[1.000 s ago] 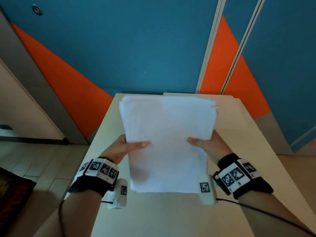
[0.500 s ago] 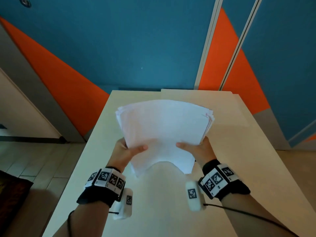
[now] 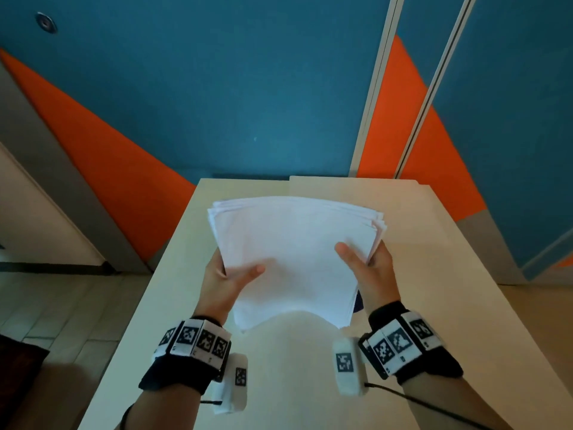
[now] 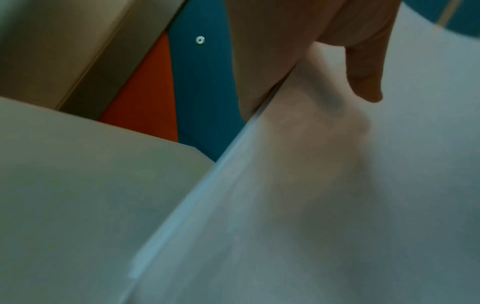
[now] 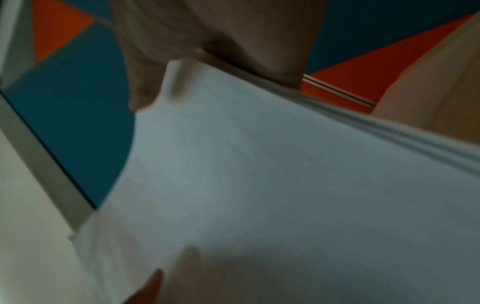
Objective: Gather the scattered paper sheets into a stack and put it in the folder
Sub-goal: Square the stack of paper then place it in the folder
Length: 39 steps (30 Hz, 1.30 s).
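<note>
thumbs on top — left hand [image 3: 223, 283] and right hand [image 3: 370, 271] grasping paper stack [image 3: 294, 259], fingers curled beneath.

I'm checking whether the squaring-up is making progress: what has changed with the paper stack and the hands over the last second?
The paper stack went from nearly upright to tipped away, its near edge now bowed on or just above the table, and the sheets are still fanned. The left hand and right hand moved forward with it. Both hands kept their grip, thumbs on top. No sheet was let go.
</note>
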{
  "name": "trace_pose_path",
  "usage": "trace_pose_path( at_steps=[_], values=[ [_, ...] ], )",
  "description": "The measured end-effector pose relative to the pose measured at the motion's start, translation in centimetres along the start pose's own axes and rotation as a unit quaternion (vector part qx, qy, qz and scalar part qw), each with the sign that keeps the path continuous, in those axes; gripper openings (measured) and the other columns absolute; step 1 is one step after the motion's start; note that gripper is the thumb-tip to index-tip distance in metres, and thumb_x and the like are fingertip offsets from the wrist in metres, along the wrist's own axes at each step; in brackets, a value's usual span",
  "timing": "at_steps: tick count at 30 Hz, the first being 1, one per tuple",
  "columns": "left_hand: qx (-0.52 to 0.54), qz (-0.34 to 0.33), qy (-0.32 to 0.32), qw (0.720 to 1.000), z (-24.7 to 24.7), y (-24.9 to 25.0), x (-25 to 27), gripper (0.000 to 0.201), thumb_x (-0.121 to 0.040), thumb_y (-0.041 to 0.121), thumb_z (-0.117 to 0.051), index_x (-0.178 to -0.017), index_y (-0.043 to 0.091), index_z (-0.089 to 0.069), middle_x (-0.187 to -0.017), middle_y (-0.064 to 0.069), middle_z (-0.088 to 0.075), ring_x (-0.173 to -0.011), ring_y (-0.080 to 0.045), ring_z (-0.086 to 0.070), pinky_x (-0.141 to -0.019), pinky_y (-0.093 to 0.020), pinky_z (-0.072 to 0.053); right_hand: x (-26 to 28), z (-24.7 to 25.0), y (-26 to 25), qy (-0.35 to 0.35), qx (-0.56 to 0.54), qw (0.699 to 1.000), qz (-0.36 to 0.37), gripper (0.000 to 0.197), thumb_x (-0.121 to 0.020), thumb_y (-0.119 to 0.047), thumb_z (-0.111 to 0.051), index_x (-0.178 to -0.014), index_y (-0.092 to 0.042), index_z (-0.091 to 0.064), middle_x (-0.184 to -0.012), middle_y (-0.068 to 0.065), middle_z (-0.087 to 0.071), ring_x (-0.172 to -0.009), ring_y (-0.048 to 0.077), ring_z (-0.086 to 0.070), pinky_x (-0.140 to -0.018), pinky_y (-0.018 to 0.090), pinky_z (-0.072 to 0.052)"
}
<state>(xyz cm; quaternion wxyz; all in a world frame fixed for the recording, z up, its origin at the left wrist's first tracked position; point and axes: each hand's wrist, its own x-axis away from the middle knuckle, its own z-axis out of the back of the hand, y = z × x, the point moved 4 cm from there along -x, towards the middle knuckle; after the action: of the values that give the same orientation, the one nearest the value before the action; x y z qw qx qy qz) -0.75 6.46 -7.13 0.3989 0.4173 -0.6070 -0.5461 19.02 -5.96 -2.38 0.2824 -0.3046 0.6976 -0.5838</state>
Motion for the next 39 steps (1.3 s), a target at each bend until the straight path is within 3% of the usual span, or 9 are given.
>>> trace_pose_path(
  at_steps=[2, 5, 7, 10, 13, 23, 31, 36, 39],
  values=[
    [0.021, -0.006, 0.007, 1.000, -0.2, 0.7, -0.3, 0.055, -0.060, 0.006, -0.082, -0.111, 0.008, -0.061, -0.098, -0.003, -0.072, -0.089, -0.018, -0.070, -0.071, -0.028, -0.057, 0.0, -0.8, -2.0, 0.020, -0.042, 0.997, 0.063, 0.041, -0.064, -0.050, -0.076, -0.097, -0.030, -0.062, -0.106, 0.002, -0.065, -0.105, 0.024, -0.061, -0.094, 0.041, -0.048],
    [0.030, -0.014, 0.010, 0.999, -0.5, 1.1, -0.6, 0.055, -0.062, 0.003, -0.082, -0.113, 0.002, -0.060, -0.097, -0.007, -0.071, -0.085, -0.018, -0.070, -0.063, -0.022, -0.056, 0.0, -1.4, -4.4, 0.082, -0.040, 0.987, 0.136, 0.034, -0.068, -0.052, -0.062, -0.086, -0.023, -0.060, -0.085, -0.008, -0.062, -0.083, 0.000, -0.058, -0.077, 0.015, -0.047],
    [0.034, -0.016, 0.008, 0.999, -0.5, 1.2, -0.7, 0.063, -0.053, 0.013, -0.084, -0.112, 0.004, -0.061, -0.095, -0.005, -0.073, -0.081, -0.013, -0.071, -0.062, -0.022, -0.056, -0.3, -1.6, -5.3, 0.112, -0.032, 0.982, 0.147, 0.025, -0.077, -0.044, -0.063, -0.078, -0.019, -0.058, -0.070, -0.014, -0.054, -0.064, -0.007, -0.049, -0.062, 0.005, -0.039],
    [0.041, -0.015, 0.007, 0.999, -0.4, 1.0, -0.9, 0.075, -0.041, 0.028, -0.085, -0.110, 0.008, -0.062, -0.093, -0.002, -0.074, -0.084, -0.014, -0.072, -0.068, -0.028, -0.056, -1.2, -1.2, -5.3, 0.148, -0.009, 0.979, 0.140, 0.009, -0.084, -0.016, -0.066, -0.081, -0.013, -0.058, -0.057, -0.015, -0.047, -0.051, -0.006, -0.042, -0.055, 0.006, -0.037],
    [0.042, -0.022, 0.002, 0.999, -0.7, 0.8, -1.0, 0.077, -0.040, 0.029, -0.085, -0.110, 0.006, -0.063, -0.094, -0.004, -0.075, -0.087, -0.017, -0.072, -0.069, -0.028, -0.056, -1.6, -0.6, -5.0, 0.153, -0.004, 0.979, 0.134, 0.009, -0.084, -0.006, -0.063, -0.088, -0.012, -0.057, -0.046, -0.017, -0.046, -0.048, -0.002, -0.039, -0.053, 0.010, -0.035],
    [0.039, -0.028, -0.010, 0.999, -1.1, 1.0, -1.1, 0.046, -0.058, 0.008, -0.082, -0.100, 0.014, -0.064, -0.086, 0.004, -0.075, -0.083, -0.012, -0.071, -0.070, -0.026, -0.057, -1.2, -0.4, -5.3, 0.150, 0.020, 0.980, 0.131, 0.032, -0.081, -0.019, -0.070, -0.108, -0.023, -0.053, -0.075, -0.006, -0.048, -0.056, -0.006, -0.046, -0.058, 0.007, -0.041],
    [0.037, -0.020, -0.009, 0.999, -1.2, 1.1, -1.0, 0.040, -0.064, -0.001, -0.080, -0.097, 0.015, -0.064, -0.081, 0.007, -0.075, -0.078, -0.008, -0.071, -0.064, -0.020, -0.056, -2.1, 0.0, -4.8, 0.162, -0.014, 0.981, 0.103, 0.020, -0.084, -0.006, -0.064, -0.101, -0.015, -0.058, -0.049, -0.015, -0.046, -0.047, -0.003, -0.042, -0.053, 0.006, -0.037],
    [0.038, -0.018, -0.010, 0.999, -1.3, 1.4, -1.1, 0.048, -0.054, 0.012, -0.080, -0.099, 0.011, -0.064, -0.082, 0.006, -0.075, -0.079, -0.010, -0.071, -0.063, -0.020, -0.055, -2.1, -0.1, -5.0, 0.146, -0.019, 0.984, 0.097, 0.017, -0.086, -0.013, -0.061, -0.097, -0.026, -0.057, -0.075, 0.006, -0.061, -0.069, 0.006, -0.052, -0.072, 0.020, -0.043],
    [0.041, -0.016, -0.016, 0.999, -1.4, 1.3, -1.1, 0.045, -0.052, 0.013, -0.082, -0.094, 0.011, -0.065, -0.080, 0.005, -0.075, -0.077, -0.011, -0.071, -0.063, -0.021, -0.055, -1.9, -0.3, -5.2, 0.114, -0.021, 0.988, 0.103, 0.016, -0.089, -0.015, -0.059, -0.099, -0.027, -0.056, -0.074, 0.008, -0.057, -0.064, 0.000, -0.052, -0.073, 0.017, -0.044]
  ],
)
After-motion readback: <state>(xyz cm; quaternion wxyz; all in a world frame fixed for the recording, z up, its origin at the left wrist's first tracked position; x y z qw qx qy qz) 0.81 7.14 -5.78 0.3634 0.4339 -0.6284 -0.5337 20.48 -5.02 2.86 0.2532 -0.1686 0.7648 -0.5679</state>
